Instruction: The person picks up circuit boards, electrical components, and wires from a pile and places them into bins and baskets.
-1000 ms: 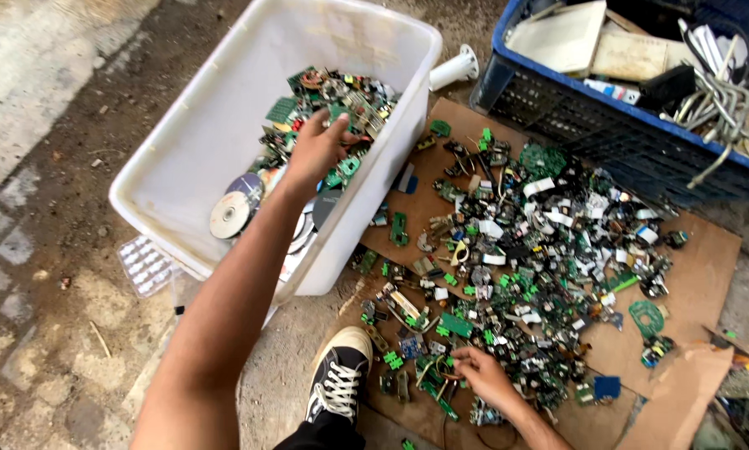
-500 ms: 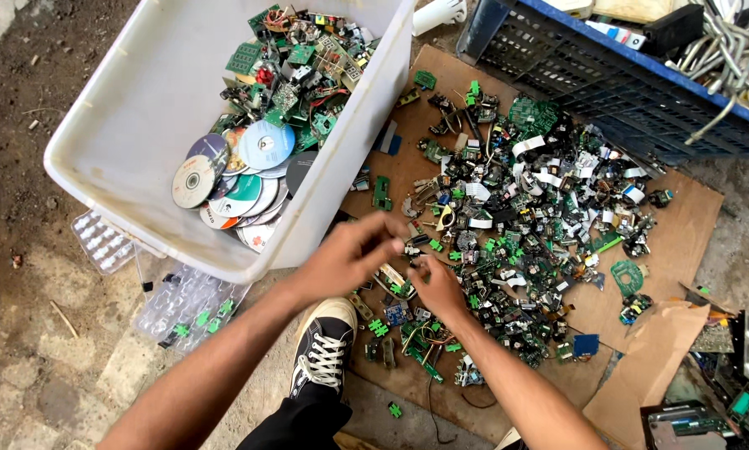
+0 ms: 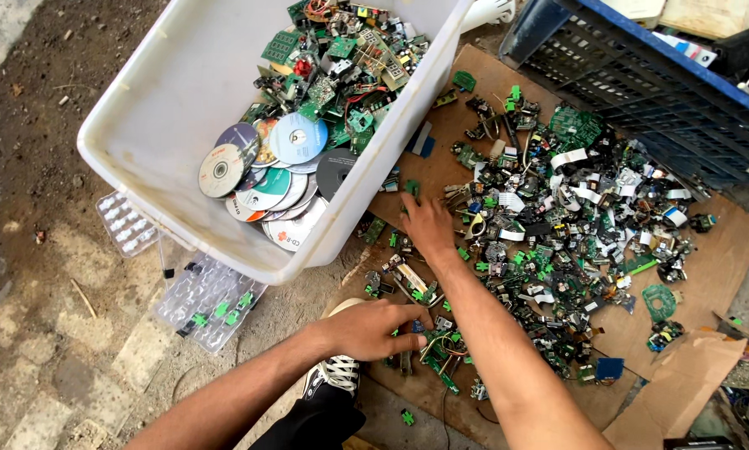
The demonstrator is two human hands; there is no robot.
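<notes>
On the far left, bare earth and worn paving are seen, with two clear plastic blister trays [image 3: 199, 300] lying partly under a large white plastic tub [image 3: 174, 108]. Within the tub, a fan of shiny compact discs [image 3: 274, 171] is stacked below a heap of green circuit-board scraps [image 3: 341, 50]. Just below the tub's near corner, the left hand [image 3: 374, 332] is laid palm down on the edge of a flat brown cardboard sheet [image 3: 724, 242], its fingers curled loosely over small green and black electronic parts [image 3: 429, 342]; whether anything is actually pinched cannot be told. A black and white laced sneaker [image 3: 334, 375] is seen beneath that wrist. Slightly to the right and further up, the right hand [image 3: 429, 227] is pressed flat with fingers spread among loose pieces beside the tub wall, and nothing is seen gripped by it. Across the cardboard, a dense pile of mixed green boards, white ribbon strips and dark components [image 3: 574, 225] is spread. At upper right, a blue slatted plastic crate [image 3: 641, 75] is set.
</notes>
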